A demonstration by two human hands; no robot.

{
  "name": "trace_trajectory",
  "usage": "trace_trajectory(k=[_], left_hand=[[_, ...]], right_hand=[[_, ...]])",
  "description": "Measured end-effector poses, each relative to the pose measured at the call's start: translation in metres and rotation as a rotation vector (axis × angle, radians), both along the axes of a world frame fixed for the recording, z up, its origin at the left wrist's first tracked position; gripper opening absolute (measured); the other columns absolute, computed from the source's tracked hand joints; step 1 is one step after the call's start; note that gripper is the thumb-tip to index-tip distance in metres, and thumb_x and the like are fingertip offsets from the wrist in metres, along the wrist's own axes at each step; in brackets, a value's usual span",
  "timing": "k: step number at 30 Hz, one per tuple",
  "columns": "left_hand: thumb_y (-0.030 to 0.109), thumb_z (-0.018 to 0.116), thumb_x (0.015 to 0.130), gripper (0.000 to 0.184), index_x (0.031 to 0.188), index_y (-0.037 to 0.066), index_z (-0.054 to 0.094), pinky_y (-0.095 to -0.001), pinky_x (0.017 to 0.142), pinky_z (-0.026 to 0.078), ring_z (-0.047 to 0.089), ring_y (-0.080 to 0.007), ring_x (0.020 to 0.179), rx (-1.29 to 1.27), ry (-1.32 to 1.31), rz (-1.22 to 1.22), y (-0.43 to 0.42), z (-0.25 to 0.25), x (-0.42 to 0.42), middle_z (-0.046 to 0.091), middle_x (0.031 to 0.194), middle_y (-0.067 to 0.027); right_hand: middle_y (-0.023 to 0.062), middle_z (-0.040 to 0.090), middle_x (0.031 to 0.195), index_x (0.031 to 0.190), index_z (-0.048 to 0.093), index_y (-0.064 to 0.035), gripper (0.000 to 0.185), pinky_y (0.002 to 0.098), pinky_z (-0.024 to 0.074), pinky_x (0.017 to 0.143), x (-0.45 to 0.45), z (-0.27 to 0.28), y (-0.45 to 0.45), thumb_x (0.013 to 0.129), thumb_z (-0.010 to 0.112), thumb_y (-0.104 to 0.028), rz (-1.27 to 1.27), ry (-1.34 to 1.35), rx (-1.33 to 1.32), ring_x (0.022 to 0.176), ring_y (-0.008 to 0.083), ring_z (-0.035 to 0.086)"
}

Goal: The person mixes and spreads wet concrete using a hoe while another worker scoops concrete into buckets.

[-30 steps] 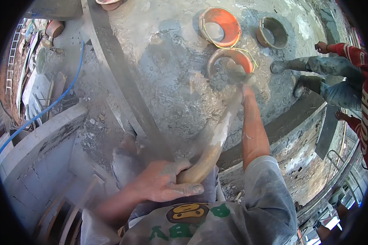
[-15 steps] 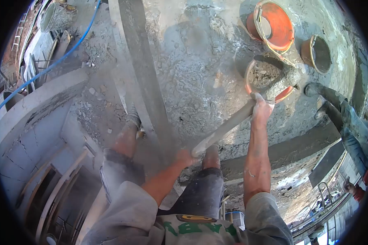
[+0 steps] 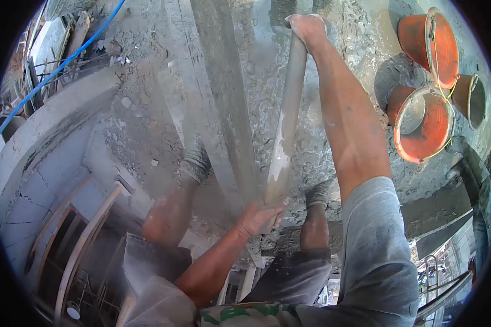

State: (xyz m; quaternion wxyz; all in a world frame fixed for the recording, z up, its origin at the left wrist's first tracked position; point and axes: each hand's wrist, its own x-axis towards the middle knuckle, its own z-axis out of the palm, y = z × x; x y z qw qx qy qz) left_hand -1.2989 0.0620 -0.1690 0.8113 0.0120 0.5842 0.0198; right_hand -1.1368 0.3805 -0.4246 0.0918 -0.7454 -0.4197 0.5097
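My left hand wraps round the lower end of a long, thick tool handle, low between my legs. Cement coats the handle, with a paler worn patch near my left hand. Far up the same handle, close to the top edge of the view, my right hand is closed around it. The tool's head lies beyond my right hand and cannot be made out. Wet grey cement covers the ground beside the handle.
A long cement-covered beam lies left of the handle. To the right stand an orange bucket, another orange bucket and a brownish bucket. A blue hose crosses the upper left. Someone's leg shows at the right.
The handle has swung from the bucket at the right to the upper middle, with both hands still on it. My right arm has stretched forward. The buckets appear farther right as the view shifted.
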Motion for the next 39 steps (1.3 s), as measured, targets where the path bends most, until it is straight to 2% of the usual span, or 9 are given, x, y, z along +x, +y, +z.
trace_trajectory(k=[5,12,15,18,21,24,27,34,39], left_hand=[[0.036,0.06,0.086,0.031,0.087,0.005,0.055,-0.0247,0.048,0.039,0.05,-0.0098,0.054,-0.111,0.074,0.208,-0.008,0.078,0.011,0.051,0.062,-0.0014],[0.036,0.058,0.087,0.033,0.091,0.004,0.051,-0.0237,0.05,0.039,0.05,-0.0101,0.056,-0.321,0.083,0.167,-0.064,0.131,0.017,0.051,0.065,-0.0014],[0.036,0.059,0.087,0.035,0.094,0.003,0.049,-0.0246,0.051,0.04,0.051,-0.0101,0.058,-0.378,0.16,0.037,-0.077,0.14,0.022,0.051,0.066,-0.0015],[0.036,0.062,0.085,0.043,0.103,0.0,0.047,-0.0253,0.054,0.042,0.052,-0.0107,0.06,-0.396,0.154,-0.083,-0.069,0.152,0.044,0.052,0.071,-0.0028],[0.036,0.063,0.083,0.05,0.11,-0.003,0.046,-0.0254,0.057,0.043,0.053,-0.0109,0.064,-0.27,0.118,-0.33,-0.072,0.163,0.063,0.053,0.077,-0.0043],[0.038,0.063,0.08,0.064,0.12,-0.006,0.04,-0.033,0.071,0.047,0.059,-0.0232,0.081,-0.143,0.073,-0.632,-0.05,0.183,0.082,0.058,0.094,-0.0159],[0.041,0.063,0.078,0.07,0.122,-0.008,0.037,-0.036,0.08,0.045,0.058,-0.0297,0.092,-0.042,-0.015,-0.808,-0.023,0.22,0.1,0.057,0.103,-0.0237],[0.047,0.069,0.068,0.087,0.123,-0.011,0.034,-0.0359,0.082,0.046,0.06,-0.0343,0.093,0.175,-0.346,-1.035,-0.009,0.317,0.137,0.058,0.1,-0.0252],[0.042,0.068,0.069,0.066,0.117,0.002,0.046,-0.0406,0.078,0.047,0.06,-0.0367,0.088,0.251,-0.33,-1.347,-0.009,0.285,0.108,0.061,0.094,-0.0219]], right_hand=[[0.0233,0.06,0.11,0.1,0.062,0.0068,0.05,0.0362,0.0456,0.088,-0.056,0.031,-0.039,0.072,0.052,-0.033,0.158,-0.11,-0.154,0.105,0.0319,0.058],[0.0243,0.061,0.106,0.097,0.063,0.0072,0.047,0.0353,0.0431,0.092,-0.046,-0.049,-0.225,0.075,0.049,-0.032,0.55,-0.105,-0.184,0.107,0.0336,0.056],[0.0255,0.06,0.107,0.097,0.063,0.0072,0.05,0.0361,0.0442,0.089,-0.028,-0.043,-0.272,0.075,0.05,-0.035,0.333,0.13,-0.365,0.106,0.0344,0.056],[0.0244,0.061,0.104,0.098,0.062,0.0069,0.049,0.0368,0.0457,0.084,0.002,0.03,-0.285,0.076,0.05,-0.035,-0.019,0.147,-0.505,0.097,0.0335,0.06],[0.0201,0.064,0.094,0.096,0.064,0.0047,0.041,0.038,0.0474,0.076,0.032,0.022,-0.331,0.077,0.054,-0.03,-0.429,0.342,-0.526,0.084,0.0299,0.063],[0.0146,0.063,0.084,0.088,0.065,0.0006,0.027,0.0392,0.0477,0.066,0.057,0.007,-0.362,0.076,0.057,-0.023,-0.818,0.478,-0.604,0.071,0.0259,0.061],[0.0105,0.053,0.068,0.085,0.056,-0.0066,0.018,0.0387,0.0465,0.05,0.092,0.045,-0.372,0.08,0.055,-0.024,-0.982,0.579,-0.546,0.057,0.0231,0.055],[0.0108,0.053,0.072,0.09,0.055,-0.0042,0.022,0.0365,0.0491,0.048,0.211,0.234,-0.336,0.081,0.053,-0.024,-1.204,0.696,-0.305,0.054,0.0236,0.053],[0.0096,0.056,0.078,0.093,0.059,-0.0019,0.024,0.0328,0.0492,0.053,0.271,0.323,-0.311,0.08,0.056,-0.022,-1.281,0.372,-0.019,0.057,0.0215,0.055]])
